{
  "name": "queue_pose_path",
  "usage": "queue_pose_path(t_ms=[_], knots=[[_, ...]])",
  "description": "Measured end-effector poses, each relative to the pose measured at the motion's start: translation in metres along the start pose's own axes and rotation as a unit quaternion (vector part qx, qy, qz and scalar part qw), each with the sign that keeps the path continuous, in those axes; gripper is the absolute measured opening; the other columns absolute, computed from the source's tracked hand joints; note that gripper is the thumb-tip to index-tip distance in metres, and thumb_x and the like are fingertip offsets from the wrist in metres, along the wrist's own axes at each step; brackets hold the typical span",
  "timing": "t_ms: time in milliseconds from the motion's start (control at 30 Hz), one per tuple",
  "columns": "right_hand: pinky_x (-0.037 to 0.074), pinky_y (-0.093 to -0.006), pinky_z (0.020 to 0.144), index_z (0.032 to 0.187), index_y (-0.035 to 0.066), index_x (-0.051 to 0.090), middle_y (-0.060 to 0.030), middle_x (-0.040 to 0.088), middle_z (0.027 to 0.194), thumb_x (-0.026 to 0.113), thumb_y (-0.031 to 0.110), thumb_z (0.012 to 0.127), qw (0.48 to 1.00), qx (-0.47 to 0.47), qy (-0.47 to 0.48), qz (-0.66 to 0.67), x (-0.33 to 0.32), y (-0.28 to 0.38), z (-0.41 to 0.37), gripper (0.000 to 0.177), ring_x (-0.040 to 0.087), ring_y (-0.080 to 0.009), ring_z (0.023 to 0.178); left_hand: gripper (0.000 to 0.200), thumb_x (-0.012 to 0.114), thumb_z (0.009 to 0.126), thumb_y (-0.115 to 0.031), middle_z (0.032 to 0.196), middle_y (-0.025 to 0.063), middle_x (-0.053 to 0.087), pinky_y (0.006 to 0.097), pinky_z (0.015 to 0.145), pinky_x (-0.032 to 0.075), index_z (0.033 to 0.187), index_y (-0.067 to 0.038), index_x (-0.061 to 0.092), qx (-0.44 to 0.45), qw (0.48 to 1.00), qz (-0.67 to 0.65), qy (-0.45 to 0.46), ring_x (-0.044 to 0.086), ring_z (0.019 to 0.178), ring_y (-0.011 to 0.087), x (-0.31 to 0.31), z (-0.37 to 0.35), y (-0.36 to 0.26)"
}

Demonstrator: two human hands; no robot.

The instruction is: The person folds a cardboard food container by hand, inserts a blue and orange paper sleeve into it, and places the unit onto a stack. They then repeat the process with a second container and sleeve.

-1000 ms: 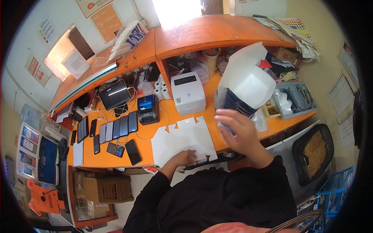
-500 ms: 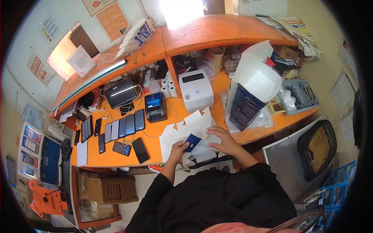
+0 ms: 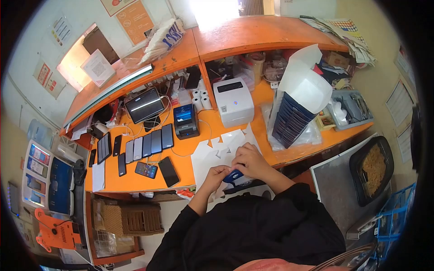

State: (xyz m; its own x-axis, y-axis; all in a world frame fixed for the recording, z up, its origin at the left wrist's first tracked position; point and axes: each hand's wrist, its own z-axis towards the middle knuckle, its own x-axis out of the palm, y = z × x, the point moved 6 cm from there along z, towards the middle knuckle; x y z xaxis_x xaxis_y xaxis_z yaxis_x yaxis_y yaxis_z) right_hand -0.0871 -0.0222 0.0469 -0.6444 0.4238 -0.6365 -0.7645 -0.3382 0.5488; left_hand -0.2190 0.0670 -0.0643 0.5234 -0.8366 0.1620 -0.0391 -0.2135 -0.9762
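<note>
A small dark blue piece (image 3: 233, 175) with a white mark is held between both hands near the front edge of the orange counter. My left hand (image 3: 218, 176) pinches its left side, and my right hand (image 3: 250, 161) grips its upper right, fingers bent over it. White cut-out sheets (image 3: 205, 158) lie beneath and behind the hands. To the right rises a tall stack of dark blue folded pieces (image 3: 294, 119) with white sheets (image 3: 307, 86) standing out of its top.
Several phones (image 3: 156, 142) lie left on the orange counter (image 3: 122, 178). Behind stand a card terminal (image 3: 186, 121) and a white printer (image 3: 233, 103). A grey tray (image 3: 355, 110) is at right, a black food container (image 3: 371, 171) lower right, and a woven basket (image 3: 131, 219) below left.
My right hand has come down onto the dark blue piece, which has moved slightly right and down and now shows less between the hands. The view has shifted slightly.
</note>
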Motion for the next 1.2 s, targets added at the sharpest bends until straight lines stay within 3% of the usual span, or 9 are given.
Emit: queue_pose_path(t_ms=[167, 267, 400, 467, 633, 700, 800, 900, 1200], knots=[[0.038, -0.0402, 0.093, 0.094, 0.013, 0.070, -0.0076, 0.060, 0.105, 0.074, 0.019, 0.075, 0.995, -0.065, -0.042, -0.066, -0.011, 0.026, 0.000, 0.020, 0.052, -0.0296, 0.108, 0.017, 0.060, 0.096, -0.014, 0.087, 0.0001, 0.067, 0.0217, 0.074, 0.046, 0.098, 0.001, 0.069, 0.034, 0.998, 0.043, 0.016, 0.057, 0.080, 0.0061, -0.001, -0.002, -0.017], [0.038, -0.0441, 0.104, 0.127, 0.011, 0.055, -0.0132, 0.058, 0.117, 0.074, 0.018, 0.080, 0.938, 0.083, -0.334, -0.035, -0.033, 0.008, -0.007, 0.051, 0.052, -0.0344, 0.118, 0.015, 0.063, 0.094, -0.012, 0.085, 0.0006, 0.066, 0.0233, 0.075, 0.046, 0.096, 0.001, 0.068, 0.065, 0.994, 0.077, 0.052, 0.057, 0.081, 0.0076, 0.004, -0.006, -0.032], [0.046, -0.0400, 0.098, 0.138, 0.001, 0.040, -0.0144, 0.055, 0.129, 0.061, 0.014, 0.088, 0.675, 0.403, -0.236, 0.571, -0.008, -0.075, -0.021, 0.056, 0.057, -0.0286, 0.114, 0.014, 0.066, 0.091, -0.011, 0.083, 0.0013, 0.065, 0.0244, 0.076, 0.046, 0.094, 0.002, 0.068, 0.038, 0.973, 0.117, 0.197, 0.057, 0.081, 0.0091, 0.019, -0.023, -0.050], [0.045, -0.0390, 0.100, 0.137, 0.000, 0.041, -0.0136, 0.055, 0.129, 0.056, 0.013, 0.090, 0.684, 0.355, -0.213, 0.601, -0.009, -0.080, -0.023, 0.051, 0.057, -0.0267, 0.115, 0.016, 0.064, 0.092, -0.013, 0.088, 0.0028, 0.065, 0.0245, 0.077, 0.046, 0.097, 0.002, 0.067, 0.025, 0.958, 0.139, 0.251, 0.059, 0.082, 0.0110, 0.018, -0.026, -0.046], [0.041, -0.0402, 0.103, 0.135, 0.000, 0.045, -0.0140, 0.056, 0.126, 0.047, 0.021, 0.098, 0.852, 0.176, -0.193, 0.454, -0.018, -0.022, -0.006, 0.043, 0.053, -0.0280, 0.120, 0.054, 0.046, 0.099, -0.051, 0.115, 0.0102, 0.060, 0.0349, 0.090, 0.049, 0.122, -0.002, 0.053, 0.043, 0.996, -0.048, -0.057, 0.062, 0.104, 0.0213, -0.001, -0.009, -0.069], [0.039, -0.0406, 0.104, 0.133, -0.001, 0.049, -0.0162, 0.056, 0.126, 0.044, 0.029, 0.102, 0.955, 0.011, -0.088, 0.283, -0.018, 0.019, -0.003, 0.044, 0.051, -0.0301, 0.123, 0.052, 0.045, 0.100, -0.049, 0.114, 0.0095, 0.061, 0.0358, 0.090, 0.050, 0.126, -0.005, 0.049, 0.056, 0.972, -0.204, -0.106, 0.062, 0.104, 0.0214, -0.002, -0.006, -0.076], [0.040, -0.0386, 0.102, 0.130, 0.000, 0.056, -0.0196, 0.053, 0.131, 0.043, 0.030, 0.102, 0.973, -0.136, 0.032, 0.182, -0.010, 0.054, -0.002, 0.043, 0.051, -0.0309, 0.122, 0.043, 0.044, 0.101, -0.036, 0.116, 0.0113, 0.060, 0.0365, 0.093, 0.048, 0.128, -0.003, 0.049, 0.029, 0.960, -0.229, -0.160, 0.060, 0.107, 0.0228, -0.007, -0.003, -0.072], [0.038, -0.0415, 0.104, 0.127, -0.002, 0.057, -0.0216, 0.055, 0.126, 0.041, 0.045, 0.101, 0.957, -0.024, -0.044, 0.286, -0.014, 0.036, -0.008, 0.055, 0.047, -0.0335, 0.127, 0.038, 0.048, 0.099, -0.028, 0.116, 0.0115, 0.060, 0.0359, 0.092, 0.048, 0.126, -0.002, 0.049, 0.093, 0.968, -0.178, -0.149, 0.060, 0.107, 0.0212, 0.000, -0.001, -0.074], [0.039, -0.0398, 0.103, 0.128, 0.003, 0.057, -0.0212, 0.048, 0.132, 0.056, 0.014, 0.094, 0.984, 0.031, -0.063, 0.165, -0.024, 0.034, -0.009, 0.036, 0.049, -0.0349, 0.121, 0.020, 0.054, 0.099, -0.016, 0.097, 0.0026, 0.067, 0.0217, 0.077, 0.047, 0.103, 0.000, 0.065, 0.099, 0.968, -0.142, -0.181, 0.060, 0.084, 0.0077, 0.029, -0.006, -0.075]])
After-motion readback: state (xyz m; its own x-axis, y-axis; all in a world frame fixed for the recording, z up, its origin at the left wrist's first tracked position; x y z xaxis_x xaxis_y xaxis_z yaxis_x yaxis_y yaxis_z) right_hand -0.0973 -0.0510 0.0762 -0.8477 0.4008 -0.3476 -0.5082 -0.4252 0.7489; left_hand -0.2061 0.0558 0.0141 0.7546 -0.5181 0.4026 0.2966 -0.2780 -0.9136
